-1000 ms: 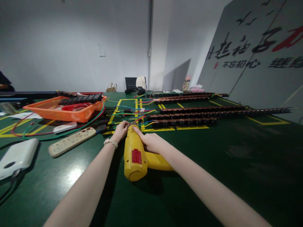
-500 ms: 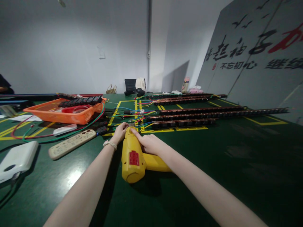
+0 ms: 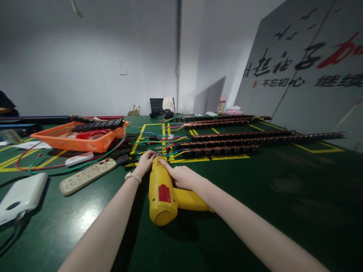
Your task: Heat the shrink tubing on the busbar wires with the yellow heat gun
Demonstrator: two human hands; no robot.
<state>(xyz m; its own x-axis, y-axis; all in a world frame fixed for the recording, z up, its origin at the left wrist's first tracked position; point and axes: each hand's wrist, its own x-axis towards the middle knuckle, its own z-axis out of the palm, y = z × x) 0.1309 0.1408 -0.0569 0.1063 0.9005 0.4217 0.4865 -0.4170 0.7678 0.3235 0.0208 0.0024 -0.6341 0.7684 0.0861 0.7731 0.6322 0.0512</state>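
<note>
My right hand [image 3: 184,176] is wrapped round a yellow heat gun [image 3: 163,190], which lies on its side with its handle to the right and its nozzle pointing away from me. Close to the left of the nozzle is my left hand [image 3: 145,161], its fingers pressed together; whatever they pinch is too small to make out. Just beyond the nozzle, coloured wires [image 3: 172,152] run into the left end of a dark strip [image 3: 221,150] with copper-coloured edges.
An orange basket [image 3: 76,142] with black parts stands at left. Nearer are a beige power strip [image 3: 89,175], a white device [image 3: 24,194] and loose red and green wires. More long strips [image 3: 263,138] lie behind, right. Part of a person [image 3: 7,105] shows at far left.
The heat gun's rear end has swung slightly to the right with my right hand. My left hand stays by the nozzle. The whole view has shifted slightly.
</note>
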